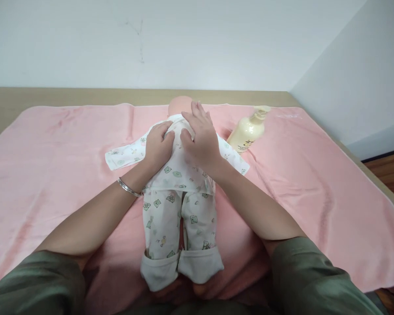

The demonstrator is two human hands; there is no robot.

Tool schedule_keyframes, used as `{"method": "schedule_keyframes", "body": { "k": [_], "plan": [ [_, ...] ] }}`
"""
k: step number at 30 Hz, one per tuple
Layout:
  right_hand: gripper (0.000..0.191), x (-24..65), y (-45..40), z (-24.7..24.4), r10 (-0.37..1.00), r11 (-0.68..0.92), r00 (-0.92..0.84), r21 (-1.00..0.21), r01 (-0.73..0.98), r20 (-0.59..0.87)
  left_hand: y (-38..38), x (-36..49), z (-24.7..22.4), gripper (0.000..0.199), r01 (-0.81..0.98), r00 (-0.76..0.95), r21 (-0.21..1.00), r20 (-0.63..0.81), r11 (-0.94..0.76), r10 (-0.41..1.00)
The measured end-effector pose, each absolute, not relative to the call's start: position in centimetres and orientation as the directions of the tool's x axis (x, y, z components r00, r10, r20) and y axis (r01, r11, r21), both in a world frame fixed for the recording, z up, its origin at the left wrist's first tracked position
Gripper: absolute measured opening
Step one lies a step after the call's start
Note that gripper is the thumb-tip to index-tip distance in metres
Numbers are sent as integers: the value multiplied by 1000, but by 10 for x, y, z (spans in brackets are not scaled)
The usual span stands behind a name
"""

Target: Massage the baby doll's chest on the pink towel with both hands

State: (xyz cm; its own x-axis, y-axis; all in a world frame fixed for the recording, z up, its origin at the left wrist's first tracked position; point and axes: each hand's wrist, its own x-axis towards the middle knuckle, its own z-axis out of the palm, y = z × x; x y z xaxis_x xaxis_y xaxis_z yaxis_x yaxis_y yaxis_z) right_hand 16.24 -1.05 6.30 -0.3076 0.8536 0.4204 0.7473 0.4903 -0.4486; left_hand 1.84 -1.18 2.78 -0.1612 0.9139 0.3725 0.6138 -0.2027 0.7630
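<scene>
A baby doll (177,168) lies stretched out with its bald head away from me, and no face shows. It wears a white printed top and matching trousers (197,221) with turned-up cuffs. My left hand (159,142) rests on the left side of the doll's upper body, fingers laid over the cloth. Over the right side of the upper body is my right hand (202,138), its fingers stretched out and tilted up; whether its palm touches the top I cannot tell. Both sleeves of the top spread out sideways.
A cream pump bottle (249,131) leans on the pink blanket (302,183), just past the doll's right sleeve. The blanket covers a wooden table (6,103), whose far edge meets a white wall (197,43). Another wall rises at the right.
</scene>
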Motion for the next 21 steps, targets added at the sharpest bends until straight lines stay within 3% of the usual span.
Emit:
{"method": "schedule_keyframes", "body": {
  "k": [9, 16, 21],
  "plan": [
    [43, 162, -8, 63, 823, 564, -470, -354, 747, 319, -12, 17, 26, 42, 620, -133, 752, 382, -224, 915],
    [49, 216, -19, 140, 845, 489, -221, -534, 690, 488, -5, 11, 17, 45, 537, -223, 825, 339, -174, 914],
    [49, 265, -14, 163, 866, 428, -53, -684, 590, 496, -2, 7, 13, 38, 389, -337, 904, 317, -176, 886]
  ]
}}
